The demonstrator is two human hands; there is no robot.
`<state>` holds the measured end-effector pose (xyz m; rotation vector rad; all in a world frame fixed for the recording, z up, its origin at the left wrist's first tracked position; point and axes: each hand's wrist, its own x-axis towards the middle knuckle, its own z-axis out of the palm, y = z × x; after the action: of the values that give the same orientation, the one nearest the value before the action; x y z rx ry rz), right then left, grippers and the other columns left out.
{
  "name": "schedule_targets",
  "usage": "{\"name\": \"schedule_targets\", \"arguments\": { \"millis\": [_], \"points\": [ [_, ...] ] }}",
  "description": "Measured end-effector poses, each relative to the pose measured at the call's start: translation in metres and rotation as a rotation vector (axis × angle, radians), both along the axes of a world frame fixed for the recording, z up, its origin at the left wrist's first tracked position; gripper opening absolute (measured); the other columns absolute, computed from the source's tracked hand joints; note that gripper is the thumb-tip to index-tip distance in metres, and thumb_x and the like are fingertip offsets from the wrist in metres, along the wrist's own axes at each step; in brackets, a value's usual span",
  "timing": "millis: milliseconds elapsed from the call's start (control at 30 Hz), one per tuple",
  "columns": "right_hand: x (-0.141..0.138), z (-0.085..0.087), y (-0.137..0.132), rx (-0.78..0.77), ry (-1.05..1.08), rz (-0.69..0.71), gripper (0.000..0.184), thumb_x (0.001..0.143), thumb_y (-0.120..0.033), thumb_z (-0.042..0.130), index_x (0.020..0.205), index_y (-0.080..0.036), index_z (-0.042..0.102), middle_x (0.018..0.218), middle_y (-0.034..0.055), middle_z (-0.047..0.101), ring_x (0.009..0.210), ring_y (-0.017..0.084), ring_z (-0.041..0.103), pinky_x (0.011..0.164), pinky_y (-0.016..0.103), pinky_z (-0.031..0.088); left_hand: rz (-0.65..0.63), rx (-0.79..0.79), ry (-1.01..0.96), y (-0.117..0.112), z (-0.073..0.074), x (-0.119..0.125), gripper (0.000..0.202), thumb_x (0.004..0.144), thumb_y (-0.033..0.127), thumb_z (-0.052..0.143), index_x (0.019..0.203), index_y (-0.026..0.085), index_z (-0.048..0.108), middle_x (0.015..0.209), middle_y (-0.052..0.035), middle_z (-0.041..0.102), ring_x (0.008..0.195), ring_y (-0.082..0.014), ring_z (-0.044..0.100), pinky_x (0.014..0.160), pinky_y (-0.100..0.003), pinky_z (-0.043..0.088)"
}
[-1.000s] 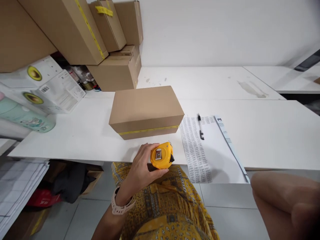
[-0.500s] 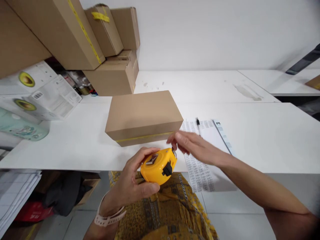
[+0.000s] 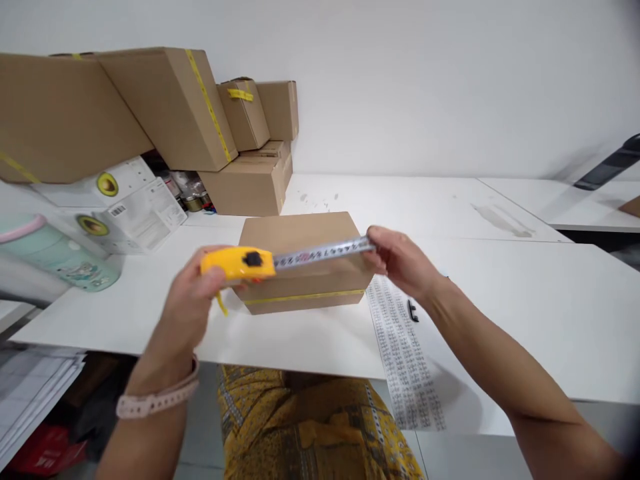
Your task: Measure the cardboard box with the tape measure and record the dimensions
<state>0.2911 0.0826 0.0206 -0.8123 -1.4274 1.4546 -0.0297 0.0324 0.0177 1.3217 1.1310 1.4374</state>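
1. Holding the yellow tape measure (image 3: 230, 263) in our left grip (image 3: 193, 293), we have the fingers and thumb closed about its case; a black slider (image 3: 252, 259) shows on the case, and a short yellow strap (image 3: 222, 304) hangs below.
2. With our right grip (image 3: 403, 263), we pinch the free end of the metal blade (image 3: 323, 253); the fingertips are closed there, though blur hides the exact contact.
3. We have the blade drawn out between the two grips, rising slightly toward the right one.
4. Behind the blade, between our grips, we see a brown cardboard box (image 3: 295, 230) on the desk (image 3: 510, 313); we cannot tell whether blade and box touch.
5. On the near side of the right grip, we note a printed sheet (image 3: 405, 360) and, upon it, a pen (image 3: 413, 311) partly hidden by our forearm.
6. Left of the left grip, we find a mint-green bottle (image 3: 75, 260); beyond it, white cartons (image 3: 145, 217) with avocado pictures.
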Motion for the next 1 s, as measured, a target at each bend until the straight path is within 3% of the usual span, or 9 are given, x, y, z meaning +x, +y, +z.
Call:
{"name": "schedule_targets", "arguments": {
  "millis": [133,233,333,600,800,900,1000],
  "points": [
    [0.03,-0.022,0.054,-0.047,0.01,-0.172,0.043,0.082,-0.052,0.07,0.065,-0.021,0.046,0.054,-0.0049,0.039,0.05,0.009,0.026,0.049,0.028,0.018,0.214,-0.046,0.008,0.041,0.005,-0.056,0.031,0.076,0.051,0.074,0.092,0.025,0.07,0.099,-0.0024,0.073,0.091,-0.0237,0.067,0.059,-0.027,0.057],
    [0.035,-0.044,0.075,-0.113,-0.062,-0.195,0.044,0.08,-0.053,0.07,0.064,-0.021,0.045,0.056,-0.0042,0.04,0.052,0.009,0.027,0.051,0.028,0.02,0.238,-0.152,0.027,0.057,-0.002,-0.091,0.036,0.075,0.047,0.075,0.1,0.022,0.07,0.101,-0.003,0.073,0.093,-0.0236,0.065,0.056,-0.026,0.058],
    [0.029,-0.058,0.083,-0.124,-0.129,-0.228,0.045,0.082,-0.054,0.068,0.063,-0.021,0.044,0.059,-0.0035,0.04,0.054,0.01,0.029,0.052,0.028,0.022,0.226,-0.193,0.033,0.065,-0.008,-0.109,0.042,0.073,0.048,0.076,0.103,0.019,0.07,0.098,-0.0041,0.073,0.09,-0.0235,0.065,0.054,-0.026,0.059],
    [0.015,-0.054,0.082,0.043,-0.393,-0.25,0.048,0.092,-0.055,0.057,0.062,-0.021,0.04,0.063,-0.0029,0.041,0.059,0.011,0.033,0.057,0.028,0.027,0.11,-0.2,0.019,0.083,-0.012,-0.094,0.046,0.073,0.051,0.076,0.104,0.017,0.073,0.103,-0.0096,0.075,0.088,-0.0256,0.069,0.058,-0.03,0.061],
    [0.01,-0.047,0.066,0.036,-0.453,-0.304,0.048,0.092,-0.054,0.058,0.063,-0.021,0.04,0.062,-0.0033,0.042,0.059,0.011,0.035,0.057,0.028,0.027,0.052,-0.233,-0.125,0.093,-0.014,-0.08,0.042,0.077,0.048,0.072,0.103,0.015,0.071,0.098,-0.0113,0.078,0.088,-0.0302,0.074,0.072,-0.043,0.065],
    [0.008,-0.046,0.052,0.016,-0.421,-0.302,0.046,0.088,-0.054,0.063,0.064,-0.021,0.042,0.06,-0.0043,0.04,0.057,0.01,0.033,0.054,0.027,0.025,0.008,-0.231,-0.256,0.094,-0.019,-0.074,0.035,0.082,0.045,0.069,0.101,0.016,0.07,0.094,-0.0099,0.079,0.082,-0.0281,0.076,0.07,-0.04,0.065],
    [0.003,-0.048,0.041,0.017,-0.376,-0.354,0.047,0.083,-0.056,0.07,0.068,-0.022,0.042,0.06,-0.0051,0.04,0.056,0.01,0.033,0.052,0.026,0.026,-0.029,-0.2,-0.361,0.097,-0.026,-0.068,0.031,0.084,0.045,0.067,0.095,0.017,0.069,0.086,-0.0073,0.078,0.063,-0.0208,0.072,0.056,-0.031,0.061]
  ]
}}
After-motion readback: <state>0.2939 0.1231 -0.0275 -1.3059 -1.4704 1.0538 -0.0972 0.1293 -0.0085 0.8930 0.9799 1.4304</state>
